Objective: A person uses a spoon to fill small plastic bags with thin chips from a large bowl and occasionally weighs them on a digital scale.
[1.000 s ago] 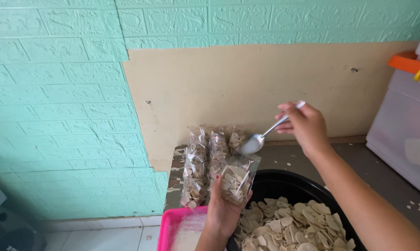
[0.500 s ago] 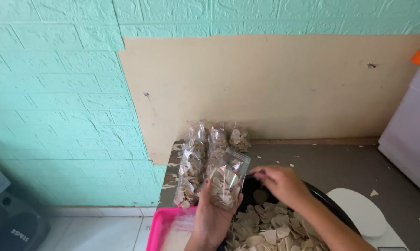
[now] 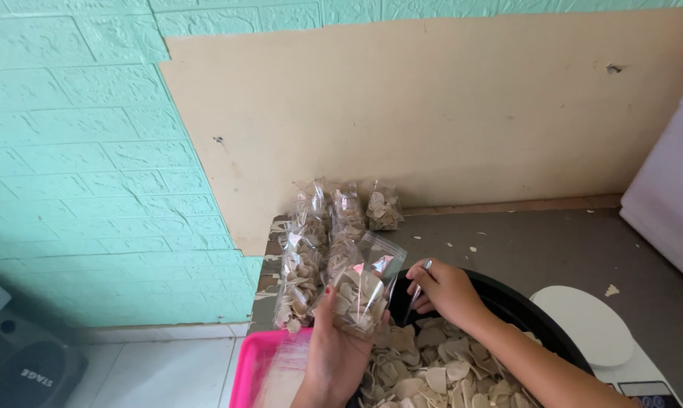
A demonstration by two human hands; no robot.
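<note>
The left hand (image 3: 334, 355) holds up a small clear plastic bag (image 3: 362, 291) from below, its grip closed around the bag's lower part; the bag is partly filled with pale, flat chips and its mouth stands open at the top. It hangs over the near left edge of the grey surface (image 3: 553, 242), just left of a black basin (image 3: 508, 302) heaped with the same pale chips (image 3: 432, 374). The right hand (image 3: 447, 291) rests over the basin's left rim, its grip closed on a metal spoon (image 3: 417, 291) whose handle points up toward the bag's mouth; the spoon's bowl is hidden among the chips.

Behind the held bag, a row of filled clear bags (image 3: 311, 257) lies along the left edge of the surface, running back to the wall, with one more bag (image 3: 383, 208) standing at the far edge against the wall. A pink tray (image 3: 247, 378) sits below the surface's near left corner. A white oval lid (image 3: 587, 325) lies right of the basin, and a white scale (image 3: 644, 378) shows at the near right. Crumbs dot the surface.

The wall is mint-green embossed brick (image 3: 77, 151) with a large beige panel (image 3: 432, 113) over it. A white appliance (image 3: 670, 196) stands at the right edge, and a dark speaker (image 3: 20, 363) sits on the tiled floor (image 3: 160, 370) at the lower left.
</note>
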